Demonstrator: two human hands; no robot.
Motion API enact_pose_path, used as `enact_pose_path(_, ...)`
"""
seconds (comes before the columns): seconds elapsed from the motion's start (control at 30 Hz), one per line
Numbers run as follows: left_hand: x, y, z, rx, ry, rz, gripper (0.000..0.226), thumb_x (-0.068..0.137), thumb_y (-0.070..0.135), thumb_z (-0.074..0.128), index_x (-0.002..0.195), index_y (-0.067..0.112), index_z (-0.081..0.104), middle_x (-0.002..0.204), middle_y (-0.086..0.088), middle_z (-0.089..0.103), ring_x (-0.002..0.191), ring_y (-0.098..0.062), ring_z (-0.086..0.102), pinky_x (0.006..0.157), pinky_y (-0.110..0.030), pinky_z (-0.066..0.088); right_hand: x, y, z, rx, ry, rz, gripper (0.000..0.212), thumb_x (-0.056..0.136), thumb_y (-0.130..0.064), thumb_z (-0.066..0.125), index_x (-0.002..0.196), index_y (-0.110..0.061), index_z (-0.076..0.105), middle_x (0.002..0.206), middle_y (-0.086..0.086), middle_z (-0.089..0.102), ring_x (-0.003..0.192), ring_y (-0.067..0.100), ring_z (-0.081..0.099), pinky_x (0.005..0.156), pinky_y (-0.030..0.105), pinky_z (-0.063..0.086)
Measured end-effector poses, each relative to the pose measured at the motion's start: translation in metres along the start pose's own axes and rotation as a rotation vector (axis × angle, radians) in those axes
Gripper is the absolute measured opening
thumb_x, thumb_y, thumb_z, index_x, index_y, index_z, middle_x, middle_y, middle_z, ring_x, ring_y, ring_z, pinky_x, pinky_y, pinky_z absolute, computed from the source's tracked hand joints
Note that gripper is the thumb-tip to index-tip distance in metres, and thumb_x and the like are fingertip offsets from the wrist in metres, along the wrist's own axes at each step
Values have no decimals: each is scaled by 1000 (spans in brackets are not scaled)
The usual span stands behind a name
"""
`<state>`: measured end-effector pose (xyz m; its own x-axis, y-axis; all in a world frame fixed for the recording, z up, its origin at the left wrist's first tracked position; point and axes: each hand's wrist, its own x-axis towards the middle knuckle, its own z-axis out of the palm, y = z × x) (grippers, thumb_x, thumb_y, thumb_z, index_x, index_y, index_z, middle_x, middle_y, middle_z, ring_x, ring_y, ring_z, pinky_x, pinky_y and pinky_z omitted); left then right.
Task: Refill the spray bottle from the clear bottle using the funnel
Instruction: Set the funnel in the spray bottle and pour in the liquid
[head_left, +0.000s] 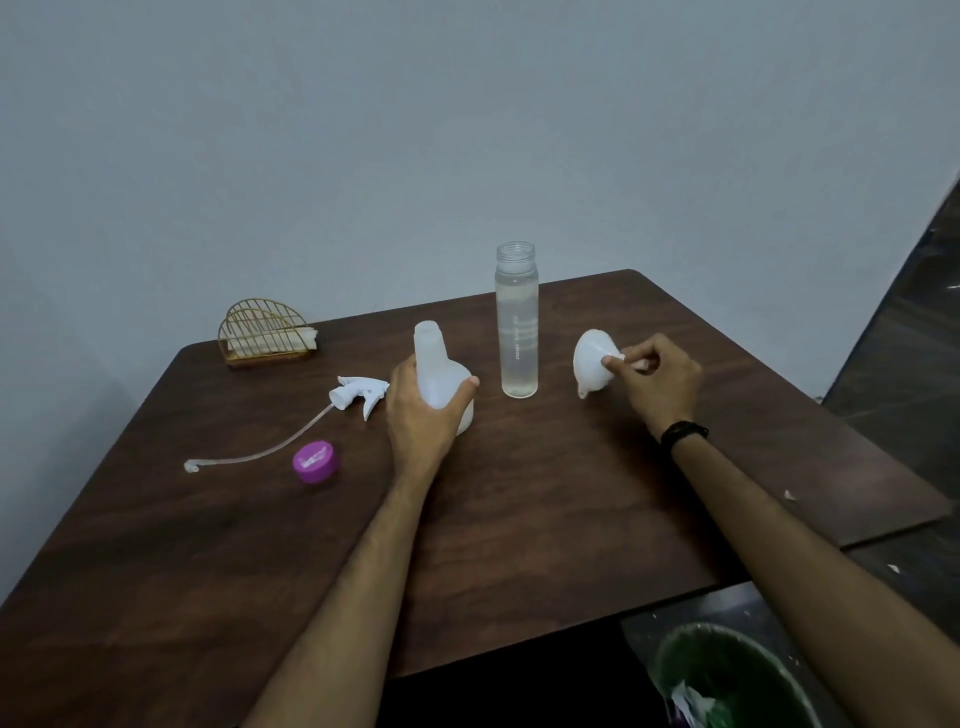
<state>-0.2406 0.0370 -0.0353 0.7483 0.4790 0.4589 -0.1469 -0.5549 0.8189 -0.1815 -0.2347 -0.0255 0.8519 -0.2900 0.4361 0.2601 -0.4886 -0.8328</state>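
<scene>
At the centre of the frame, the left hand (423, 410) wraps its fingers and thumb around the white translucent plastic spray bottle (439, 375), which stands uncapped on the dark brown wooden table (519, 519). Just right of it stands the tall clear bottle (516, 322), open-topped and nearly full. Further right, the right hand (657, 382) pinches the rim tab of the white plastic funnel (594, 364). At centre left lie the white trigger sprayer head (358, 395) and 1 purple cap (316, 461).

clear bottle (516, 332) | vertical print, too blurred to read | nothing else appears lettered
</scene>
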Motion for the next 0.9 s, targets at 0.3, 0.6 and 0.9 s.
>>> enact_pose_path(0.3,-4,1,-1,3,-13,-8,72,72,48,83,129,16,55,122,3,58,109,-11,54,92,-33,50,-21,-12,-21,14,-401,170,90,73,-12,87,148,-25,37,99,0,69,88,14,69,81,28,56)
enact_pose_path(0.6,-7,2,-3,-40,-32,46,62,72,45,84,122,21,57,112,10,59,107,-9,56,92,-30,49,-49,-84,13,803,-635,197,71,74,-1,78,138,-12,49,116,13,70,106,27,69,88,36,58)
enact_pose_path(0.9,-7,-2,-5,-66,-47,73,63,72,46,84,123,20,57,115,10,59,108,-6,54,93,-24,45,-33,-160,79,792,-624,85,55,82,5,75,130,-11,54,114,13,69,109,24,67,94,39,56)
